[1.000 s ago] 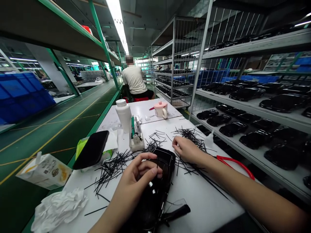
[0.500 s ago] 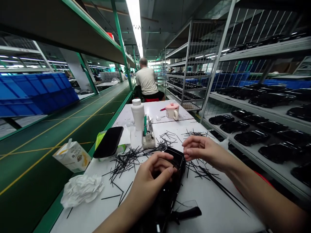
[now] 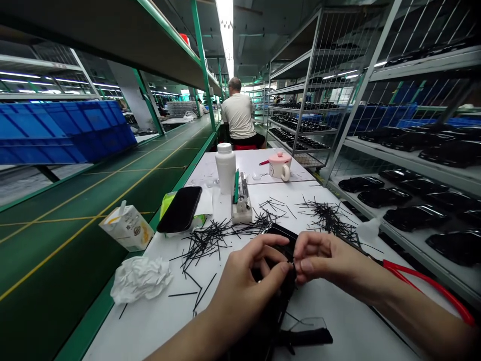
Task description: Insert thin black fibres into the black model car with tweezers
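Note:
A glossy black car-shaped body lies on the white table, partly covered by my hands. My left hand rests over it with curled fingers, thumb and fingertips closed near its right edge. Close against those fingertips is my right hand, its fingers bent and pinched; whatever small thing is between them is too hidden to name. Thin black strips are scattered beyond the body, with another heap at the right. A black-handled tool lies right of the body.
Crumpled tissue, a drink carton and a phone are at the left. Behind stand a white bottle, a small holder and a lidded mug. Red-handled pliers lie right. A person sits ahead.
My right hand has come down and in to meet my left fingertips, and its fingers have closed together. The view has shifted, bringing the red handles into sight.

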Demonstrator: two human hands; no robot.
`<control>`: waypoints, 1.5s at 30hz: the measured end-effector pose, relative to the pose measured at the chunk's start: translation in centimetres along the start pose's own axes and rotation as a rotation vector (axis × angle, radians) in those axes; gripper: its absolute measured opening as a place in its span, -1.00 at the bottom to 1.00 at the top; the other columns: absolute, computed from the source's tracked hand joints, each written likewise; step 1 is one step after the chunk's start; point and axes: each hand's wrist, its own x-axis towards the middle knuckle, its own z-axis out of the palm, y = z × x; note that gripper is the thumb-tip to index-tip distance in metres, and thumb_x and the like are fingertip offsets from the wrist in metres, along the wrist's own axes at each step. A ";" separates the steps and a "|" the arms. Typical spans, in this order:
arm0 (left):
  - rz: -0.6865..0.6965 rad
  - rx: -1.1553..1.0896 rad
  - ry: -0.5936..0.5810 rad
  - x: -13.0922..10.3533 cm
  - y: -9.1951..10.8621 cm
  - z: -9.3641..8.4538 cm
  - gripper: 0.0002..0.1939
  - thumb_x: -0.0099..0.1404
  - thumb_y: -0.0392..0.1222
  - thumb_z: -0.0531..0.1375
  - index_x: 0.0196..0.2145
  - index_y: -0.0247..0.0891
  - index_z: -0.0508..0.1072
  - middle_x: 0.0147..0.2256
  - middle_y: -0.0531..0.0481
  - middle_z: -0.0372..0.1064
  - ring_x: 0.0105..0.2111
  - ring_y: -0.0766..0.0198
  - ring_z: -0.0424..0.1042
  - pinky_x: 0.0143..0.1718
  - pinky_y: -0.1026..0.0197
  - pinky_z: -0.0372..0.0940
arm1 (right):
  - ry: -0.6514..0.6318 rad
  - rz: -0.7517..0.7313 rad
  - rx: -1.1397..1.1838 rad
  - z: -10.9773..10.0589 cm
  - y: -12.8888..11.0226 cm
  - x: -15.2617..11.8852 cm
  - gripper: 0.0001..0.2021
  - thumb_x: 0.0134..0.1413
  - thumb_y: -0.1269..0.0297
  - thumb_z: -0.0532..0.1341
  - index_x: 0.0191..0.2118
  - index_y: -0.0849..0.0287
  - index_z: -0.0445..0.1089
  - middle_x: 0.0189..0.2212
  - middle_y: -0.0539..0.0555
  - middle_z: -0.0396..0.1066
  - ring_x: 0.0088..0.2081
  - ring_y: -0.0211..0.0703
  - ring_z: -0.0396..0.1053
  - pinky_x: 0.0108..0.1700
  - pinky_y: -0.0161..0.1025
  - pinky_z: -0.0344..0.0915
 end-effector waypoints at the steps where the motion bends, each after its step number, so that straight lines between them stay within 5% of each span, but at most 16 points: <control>1: 0.003 0.004 0.000 0.0 0.0 0.0 -0.72 0.28 -0.15 0.22 -0.05 -0.17 0.41 -0.36 0.03 0.51 -0.52 0.38 0.39 -0.45 0.32 0.30 | 0.005 0.012 0.004 0.0 0.1 -0.1 -0.78 -0.11 0.32 0.48 -0.35 0.20 0.45 -0.43 -0.02 0.53 -0.40 -0.31 0.51 -0.27 -0.36 0.38; 45: 0.079 0.067 -0.048 -0.2 0.4 0.2 -0.81 0.24 -0.28 0.21 -0.15 -0.24 0.43 -0.40 0.06 0.53 -0.59 0.48 0.25 -0.52 0.40 0.18 | -0.043 0.055 -0.066 0.1 0.6 0.0 -0.84 -0.05 0.21 0.42 -0.44 0.18 0.51 -0.49 -0.02 0.38 -0.38 -0.28 0.27 -0.27 -0.31 0.15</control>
